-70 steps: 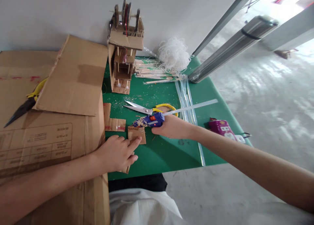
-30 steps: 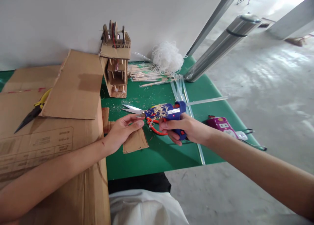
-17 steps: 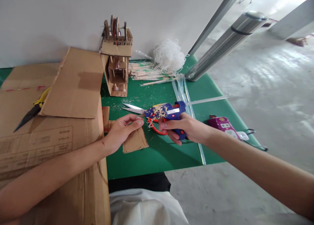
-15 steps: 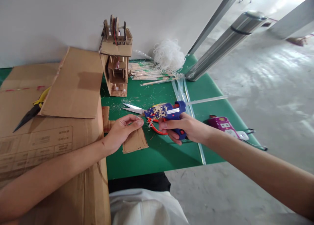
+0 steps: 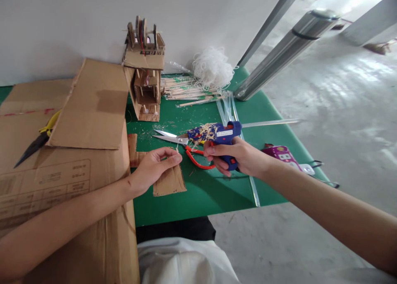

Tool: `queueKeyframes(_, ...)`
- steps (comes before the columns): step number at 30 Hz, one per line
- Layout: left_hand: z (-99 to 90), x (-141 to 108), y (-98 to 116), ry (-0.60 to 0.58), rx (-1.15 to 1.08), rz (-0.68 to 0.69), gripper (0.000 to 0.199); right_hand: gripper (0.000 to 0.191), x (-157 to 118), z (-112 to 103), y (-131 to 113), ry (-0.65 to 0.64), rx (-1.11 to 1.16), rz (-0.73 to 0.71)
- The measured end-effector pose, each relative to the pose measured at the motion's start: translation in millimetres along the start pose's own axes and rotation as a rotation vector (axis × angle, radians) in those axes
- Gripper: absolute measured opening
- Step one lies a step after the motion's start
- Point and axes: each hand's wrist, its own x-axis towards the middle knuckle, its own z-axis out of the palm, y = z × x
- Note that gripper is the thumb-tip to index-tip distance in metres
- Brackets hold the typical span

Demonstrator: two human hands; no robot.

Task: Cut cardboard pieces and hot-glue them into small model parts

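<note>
My right hand (image 5: 231,153) is wrapped round the handle of a blue hot glue gun (image 5: 228,132), which has wood shavings stuck to its front and a clear glue stick out of its back. Its nozzle points left towards my left hand (image 5: 163,162). The thumb and fingers of that hand are pinched on something small and pale that I cannot make out. Below its fingertips a small cardboard piece (image 5: 169,182) lies on the green table. Scissors (image 5: 198,160) with red handles lie open under and beside the nozzle.
A cardboard structure with wheels (image 5: 144,65) stands at the back. Beside it are wrapped wooden sticks (image 5: 186,89), white string (image 5: 214,69) and clear glue sticks (image 5: 228,106). Large cardboard (image 5: 62,218) and pliers (image 5: 34,145) lie left. A purple power strip (image 5: 281,153) sits right.
The glue gun in my right hand has moved right and slightly up, so its nozzle is now away from my left fingertips. My left hand has stayed nearly in place, still pinched.
</note>
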Motion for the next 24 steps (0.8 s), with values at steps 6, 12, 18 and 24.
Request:
queueKeyframes(6, -19.2, 5, 15, -0.060, 0.478, 0.032, 0.032, 0.028, 0, -9, -3, 0.061, 0.016, -0.067)
queueKeyframes(12, -51.1, 7, 39, 0.038, 0.948, 0.117, 0.027, 0.025, -3, -21, -5, 0.127, 0.006, -0.105)
queueKeyframes(18, -46.2, 7, 43, 0.066, 1.018, 0.128, 0.027, 0.031, -4, -15, -2, 0.068, -0.048, -0.031)
queueKeyframes(24, -32.1, 11, 44, 0.010, 0.946, 0.135, 0.026, 0.034, -4, -6, 0, 0.080, -0.074, -0.016)
